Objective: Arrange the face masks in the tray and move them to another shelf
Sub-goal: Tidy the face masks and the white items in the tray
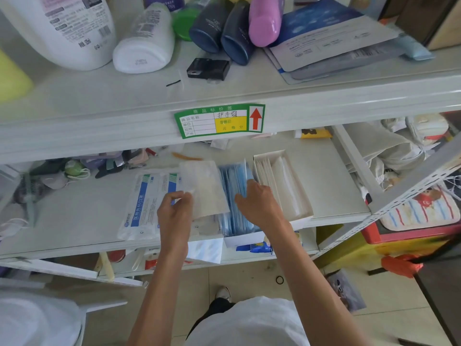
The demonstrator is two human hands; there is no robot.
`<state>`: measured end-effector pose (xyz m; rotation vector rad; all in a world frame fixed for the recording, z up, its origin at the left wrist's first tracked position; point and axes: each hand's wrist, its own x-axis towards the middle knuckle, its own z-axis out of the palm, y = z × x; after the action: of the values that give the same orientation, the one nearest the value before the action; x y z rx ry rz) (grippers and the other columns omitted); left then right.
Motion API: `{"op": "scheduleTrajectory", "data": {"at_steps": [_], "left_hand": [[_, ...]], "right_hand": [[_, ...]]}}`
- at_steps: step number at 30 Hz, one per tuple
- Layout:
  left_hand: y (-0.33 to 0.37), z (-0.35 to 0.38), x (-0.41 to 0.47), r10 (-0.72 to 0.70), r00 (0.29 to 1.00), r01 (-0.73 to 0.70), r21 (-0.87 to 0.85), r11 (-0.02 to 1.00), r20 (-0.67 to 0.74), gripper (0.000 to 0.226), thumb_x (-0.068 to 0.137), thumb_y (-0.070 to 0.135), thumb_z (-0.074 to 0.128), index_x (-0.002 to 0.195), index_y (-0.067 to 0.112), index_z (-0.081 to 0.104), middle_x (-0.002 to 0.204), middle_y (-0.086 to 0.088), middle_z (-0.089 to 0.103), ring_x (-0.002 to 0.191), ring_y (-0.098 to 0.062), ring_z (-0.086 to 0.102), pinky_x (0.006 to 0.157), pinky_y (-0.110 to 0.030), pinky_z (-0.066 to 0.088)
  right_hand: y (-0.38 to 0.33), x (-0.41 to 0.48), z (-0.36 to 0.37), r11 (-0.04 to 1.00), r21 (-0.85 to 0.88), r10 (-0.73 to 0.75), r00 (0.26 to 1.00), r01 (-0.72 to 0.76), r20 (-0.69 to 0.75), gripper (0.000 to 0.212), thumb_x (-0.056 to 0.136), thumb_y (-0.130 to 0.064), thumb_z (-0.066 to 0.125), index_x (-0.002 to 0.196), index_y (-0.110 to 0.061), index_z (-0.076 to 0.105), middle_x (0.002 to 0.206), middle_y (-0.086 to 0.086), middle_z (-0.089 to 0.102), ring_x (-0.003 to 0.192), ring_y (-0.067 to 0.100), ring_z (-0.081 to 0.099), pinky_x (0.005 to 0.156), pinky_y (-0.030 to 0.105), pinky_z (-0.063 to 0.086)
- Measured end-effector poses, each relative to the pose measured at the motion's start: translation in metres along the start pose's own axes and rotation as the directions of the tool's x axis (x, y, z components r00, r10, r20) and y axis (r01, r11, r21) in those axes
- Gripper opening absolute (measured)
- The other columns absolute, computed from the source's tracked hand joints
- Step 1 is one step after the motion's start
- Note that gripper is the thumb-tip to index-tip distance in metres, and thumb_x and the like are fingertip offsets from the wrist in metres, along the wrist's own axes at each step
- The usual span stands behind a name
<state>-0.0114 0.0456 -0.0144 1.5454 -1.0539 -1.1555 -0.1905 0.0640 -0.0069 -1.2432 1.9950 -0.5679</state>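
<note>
While the middle shelf (74,221) carries most of the clutter, the work sits at its front edge, below the upper shelf (124,96) of bottles. A white tray (245,239) stands there with its long axis running front to back. It is packed with blue masks (233,186) set on edge along that same axis. Just beside it on the right is a second tray (303,217) of white packets. Flat on the shelf to the left lie sealed packs (143,203) with a blue stripe.

Between those and the tray, a white pack (204,186) is held tilted, its right edge touching or overlapping the blue masks. Its long axis is roughly parallel to theirs. The left hand (174,211) holds it, its fingers (182,197) pinching the near left corner. The right hand (259,203) is in the tray. Its fingers (250,183) are curled over the right side of the blue masks and the thumb is on their left, so it seems to grip a bunch of them.

The tray lies immediately right of the held pack. I judge the left hand needs only to stand the pack on edge and slide it rightward, while the right hand crowds the blue masks over to open a slot.
</note>
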Motion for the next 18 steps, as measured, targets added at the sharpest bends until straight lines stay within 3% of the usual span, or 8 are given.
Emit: {"op": "scheduleTrajectory", "data": {"at_steps": [3, 5, 7, 9, 11, 13, 15, 18], "left_hand": [[0.001, -0.004, 0.002, -0.075, 0.997, 0.081, -0.285, 0.955, 0.034, 0.006, 0.098, 0.014, 0.061, 0.101, 0.01, 0.058, 0.129, -0.006, 0.059, 0.113, -0.02, 0.063, 0.075, -0.033, 0.062], [0.007, 0.001, -0.003, -0.066, 0.992, 0.104, -0.423, 0.9, 0.103, 0.005, 0.1, 0.01, 0.058, 0.103, 0.008, 0.055, 0.12, -0.005, 0.062, 0.111, -0.018, 0.064, 0.07, -0.029, 0.061], [0.011, 0.012, -0.011, -0.007, 0.985, 0.081, -0.434, 0.897, 0.17, 0.007, 0.1, 0.012, 0.057, 0.106, 0.01, 0.055, 0.11, 0.0, 0.067, 0.103, -0.015, 0.067, 0.067, -0.027, 0.06], [0.01, 0.024, -0.016, 0.032, 0.971, 0.058, -0.364, 0.93, 0.237, 0.007, 0.1, 0.015, 0.058, 0.106, 0.012, 0.057, 0.099, -0.002, 0.072, 0.092, -0.018, 0.068, 0.064, -0.028, 0.057], [0.007, 0.032, -0.018, 0.065, 0.949, 0.023, -0.274, 0.962, 0.308, 0.009, 0.099, 0.018, 0.061, 0.103, 0.01, 0.059, 0.094, -0.005, 0.072, 0.086, -0.021, 0.066, 0.068, -0.032, 0.054], [0.004, 0.038, -0.02, 0.147, 0.923, -0.089, -0.174, 0.981, 0.356, 0.014, 0.098, 0.023, 0.063, 0.103, 0.01, 0.064, 0.095, -0.002, 0.073, 0.089, -0.018, 0.067, 0.079, -0.034, 0.056], [-0.002, 0.042, -0.02, 0.31, 0.872, -0.356, 0.057, 0.933, 0.379, 0.016, 0.098, 0.031, 0.062, 0.103, 0.017, 0.067, 0.098, 0.008, 0.072, 0.094, -0.004, 0.067, 0.085, -0.026, 0.056], [-0.02, 0.049, -0.021, 0.447, 0.779, -0.606, 0.347, 0.716, 0.439, 0.034, 0.092, 0.055, 0.057, 0.101, 0.024, 0.066, 0.101, 0.012, 0.063, 0.096, -0.002, 0.059, 0.087, -0.03, 0.051]], "right_hand": [[-0.007, -0.005, -0.002, 0.997, 0.037, -0.062, 0.975, 0.072, -0.214, 0.031, 0.104, -0.028, 0.047, 0.122, -0.007, 0.059, 0.109, 0.007, 0.066, 0.083, 0.018, 0.06, 0.075, 0.03, 0.051], [-0.012, -0.009, -0.007, 0.991, 0.061, -0.099, 0.964, 0.117, -0.246, 0.048, 0.105, -0.048, 0.038, 0.092, -0.011, 0.066, 0.089, 0.005, 0.068, 0.077, 0.018, 0.06, 0.074, 0.03, 0.046], [-0.016, -0.015, -0.013, 0.984, 0.138, -0.091, 0.986, 0.11, -0.141, 0.063, 0.102, -0.059, 0.036, 0.068, -0.008, 0.049, 0.066, 0.005, 0.055, 0.064, 0.019, 0.052, 0.068, 0.036, 0.04], [-0.014, -0.018, -0.019, 0.961, 0.258, -0.082, 0.993, 0.1, -0.082, 0.06, 0.096, -0.062, 0.048, 0.072, -0.008, 0.056, 0.069, 0.004, 0.058, 0.067, 0.02, 0.056, 0.069, 0.039, 0.047], [-0.009, -0.02, -0.028, 0.925, 0.368, -0.07, 0.994, 0.096, -0.085, 0.033, 0.095, -0.047, 0.061, 0.092, -0.016, 0.07, 0.082, -0.001, 0.068, 0.08, 0.02, 0.065, 0.071, 0.036, 0.053], [-0.003, -0.021, -0.041, 0.92, 0.378, -0.041, 0.986, 0.1, -0.162, 0.021, 0.098, -0.03, 0.057, 0.113, -0.018, 0.067, 0.096, -0.001, 0.068, 0.084, 0.019, 0.066, 0.067, 0.028, 0.056], [0.007, -0.023, -0.057, 0.975, 0.182, -0.049, 0.925, 0.126, -0.377, 0.019, 0.101, -0.023, 0.05, 0.116, -0.018, 0.061, 0.095, 0.002, 0.068, 0.074, 0.018, 0.065, 0.058, 0.028, 0.056], [0.027, -0.023, -0.075, 0.997, -0.054, -0.069, 0.8, 0.046, -0.596, 0.013, 0.103, -0.018, 0.047, 0.099, -0.013, 0.058, 0.075, 0.002, 0.063, 0.054, 0.012, 0.055, 0.045, 0.023, 0.037]]}}
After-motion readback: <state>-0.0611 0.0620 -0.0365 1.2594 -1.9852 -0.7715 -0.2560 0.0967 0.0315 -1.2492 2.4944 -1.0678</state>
